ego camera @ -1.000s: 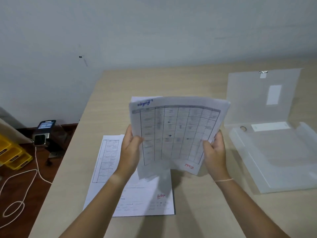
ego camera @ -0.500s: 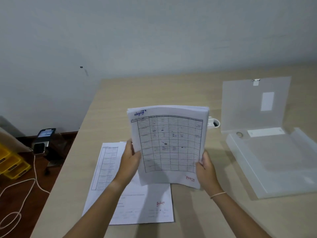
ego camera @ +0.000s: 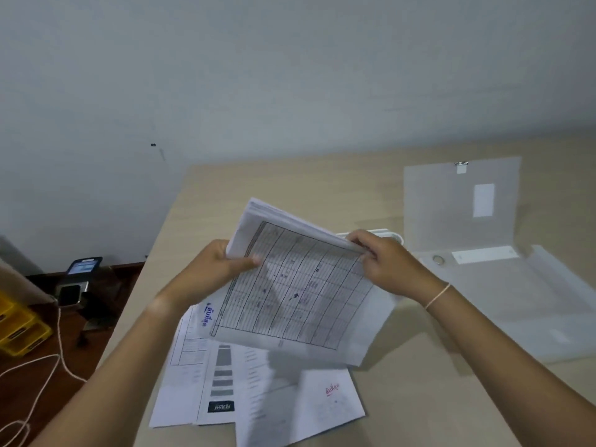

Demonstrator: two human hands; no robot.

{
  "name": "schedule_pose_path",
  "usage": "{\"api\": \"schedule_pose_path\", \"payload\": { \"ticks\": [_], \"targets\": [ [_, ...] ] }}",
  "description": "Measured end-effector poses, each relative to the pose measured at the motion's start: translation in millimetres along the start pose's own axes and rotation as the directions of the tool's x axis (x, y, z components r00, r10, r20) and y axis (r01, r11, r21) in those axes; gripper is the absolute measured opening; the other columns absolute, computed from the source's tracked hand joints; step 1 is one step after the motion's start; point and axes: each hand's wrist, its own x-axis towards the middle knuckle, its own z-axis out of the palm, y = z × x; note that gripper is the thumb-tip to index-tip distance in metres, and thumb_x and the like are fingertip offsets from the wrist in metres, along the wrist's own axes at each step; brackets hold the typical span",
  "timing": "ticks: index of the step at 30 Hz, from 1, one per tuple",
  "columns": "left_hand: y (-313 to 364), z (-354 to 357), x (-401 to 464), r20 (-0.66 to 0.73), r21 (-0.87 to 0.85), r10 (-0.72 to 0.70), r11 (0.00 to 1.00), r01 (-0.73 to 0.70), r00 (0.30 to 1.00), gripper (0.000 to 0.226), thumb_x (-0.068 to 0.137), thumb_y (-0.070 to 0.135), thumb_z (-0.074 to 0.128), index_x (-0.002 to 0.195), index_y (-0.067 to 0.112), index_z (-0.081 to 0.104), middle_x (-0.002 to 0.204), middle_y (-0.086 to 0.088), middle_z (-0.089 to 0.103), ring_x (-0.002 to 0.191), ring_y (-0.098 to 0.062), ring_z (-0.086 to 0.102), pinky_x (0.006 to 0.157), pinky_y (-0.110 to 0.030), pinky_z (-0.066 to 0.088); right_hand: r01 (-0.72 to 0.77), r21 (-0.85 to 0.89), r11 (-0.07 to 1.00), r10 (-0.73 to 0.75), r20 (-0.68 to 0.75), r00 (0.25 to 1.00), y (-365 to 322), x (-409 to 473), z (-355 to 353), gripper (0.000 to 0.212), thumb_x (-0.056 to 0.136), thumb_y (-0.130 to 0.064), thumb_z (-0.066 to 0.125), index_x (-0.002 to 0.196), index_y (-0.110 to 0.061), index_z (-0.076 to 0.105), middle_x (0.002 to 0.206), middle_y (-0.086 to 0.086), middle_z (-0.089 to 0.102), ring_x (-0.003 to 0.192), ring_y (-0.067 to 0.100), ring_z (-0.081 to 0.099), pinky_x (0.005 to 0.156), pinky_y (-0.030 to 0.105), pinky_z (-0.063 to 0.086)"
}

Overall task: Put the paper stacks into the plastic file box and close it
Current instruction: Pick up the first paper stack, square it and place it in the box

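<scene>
A paper stack point(ego camera: 300, 285) with a printed table on top is held tilted above the wooden table point(ego camera: 322, 182). My left hand point(ego camera: 209, 272) grips its left edge and my right hand point(ego camera: 383, 262) grips its upper right corner. Under it, more loose paper sheets point(ego camera: 258, 391) lie fanned out on the table. The translucent plastic file box point(ego camera: 516, 304) lies to the right with its lid point(ego camera: 458, 204) standing open and nothing visible inside.
A small white object point(ego camera: 392, 235) shows behind my right hand. The table's left edge drops to a dark floor with a phone on a stand point(ego camera: 79, 275), yellow bins point(ego camera: 19, 330) and a white cable point(ego camera: 38, 369). A grey wall stands behind.
The stack was upright in both hands; now it is turned and tilted flatter. My right hand moved from its lower edge to its upper corner. The sheets beneath look more spread out.
</scene>
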Motion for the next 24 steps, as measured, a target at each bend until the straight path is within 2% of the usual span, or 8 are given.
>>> {"api": "schedule_pose_path", "payload": {
  "ticks": [3,5,6,8,10,19,22,24],
  "targets": [
    [-8,-2,-4,-0.09,-0.123,0.01,0.992,-0.021,0.996,0.01,0.084,0.018,0.063,0.082,0.013,0.071,0.076,-0.01,0.077,0.066,-0.024,0.074,0.052,-0.023,0.056,-0.033,-0.014,0.999,0.03,-0.2,0.979,17,-7,-23,0.038,0.08,-0.002,0.052,0.108,-0.027,0.057,0.087,-0.014,0.063,0.075,0.024,0.061,0.068,0.035,0.048],
    [-17,-1,-5,-0.133,-0.215,-0.011,0.976,-0.018,0.991,0.01,0.082,0.016,0.064,0.085,0.01,0.07,0.082,-0.013,0.076,0.071,-0.024,0.074,0.056,-0.024,0.057,-0.107,0.173,0.979,0.165,-0.369,0.915,37,-16,-31,0.047,0.079,0.0,0.06,0.116,-0.028,0.053,0.099,-0.007,0.062,0.088,0.013,0.058,0.076,0.017,0.045],
    [-20,2,-5,-0.137,-0.275,-0.026,0.961,-0.012,0.99,0.01,0.079,0.015,0.065,0.086,0.009,0.07,0.085,-0.012,0.076,0.073,-0.023,0.074,0.058,-0.024,0.057,-0.131,0.388,0.912,0.284,-0.367,0.886,44,-21,-30,0.053,0.08,0.002,0.06,0.124,-0.025,0.049,0.102,-0.003,0.06,0.09,0.011,0.057,0.079,0.015,0.044],
    [-29,12,-5,-0.134,-0.374,-0.051,0.927,-0.003,0.99,0.019,0.073,0.015,0.067,0.09,0.008,0.069,0.09,-0.011,0.076,0.081,-0.023,0.074,0.065,-0.027,0.059,-0.152,0.793,0.59,0.438,-0.157,0.885,52,-30,-15,0.057,0.083,0.007,0.054,0.134,-0.017,0.041,0.105,0.004,0.061,0.09,0.016,0.064,0.076,0.026,0.052],
    [-37,22,-2,-0.151,-0.405,-0.076,0.914,0.008,0.986,0.025,0.068,0.014,0.075,0.092,0.009,0.069,0.089,-0.009,0.077,0.087,-0.027,0.072,0.075,-0.034,0.058,-0.215,0.903,0.372,0.463,0.02,0.886,58,-35,2,0.046,0.084,0.007,0.05,0.128,-0.006,0.047,0.103,0.01,0.069,0.086,0.024,0.07,0.068,0.035,0.057],
    [-68,57,5,-0.276,-0.357,-0.027,0.931,-0.077,0.961,0.024,0.064,0.044,0.066,0.087,0.044,0.07,0.086,0.015,0.075,0.082,-0.005,0.072,0.062,-0.019,0.056,-0.118,0.808,0.578,0.529,-0.26,0.808,56,-39,29,0.027,0.088,-0.002,0.054,0.092,-0.027,0.061,0.081,-0.014,0.075,0.075,0.003,0.07,0.058,0.015,0.054],
    [-103,73,-3,-0.259,-0.308,-0.134,0.95,0.05,0.956,0.024,0.076,0.039,0.065,0.1,0.035,0.067,0.098,0.008,0.074,0.096,-0.01,0.069,0.08,-0.029,0.056,-0.251,0.775,0.579,0.607,-0.206,0.768,70,-56,58,0.024,0.088,-0.003,0.056,0.094,-0.026,0.06,0.091,-0.007,0.068,0.084,0.015,0.066,0.066,0.026,0.055],
    [-129,87,-11,-0.2,-0.297,-0.222,0.942,0.157,0.954,0.013,0.086,0.026,0.063,0.099,0.029,0.063,0.101,0.002,0.071,0.1,-0.019,0.066,0.077,-0.031,0.055,-0.347,0.784,0.515,0.668,-0.113,0.736,85,-76,84,0.026,0.087,-0.002,0.057,0.094,-0.026,0.061,0.091,-0.006,0.066,0.084,0.015,0.063,0.068,0.028,0.052]
  ]
}}
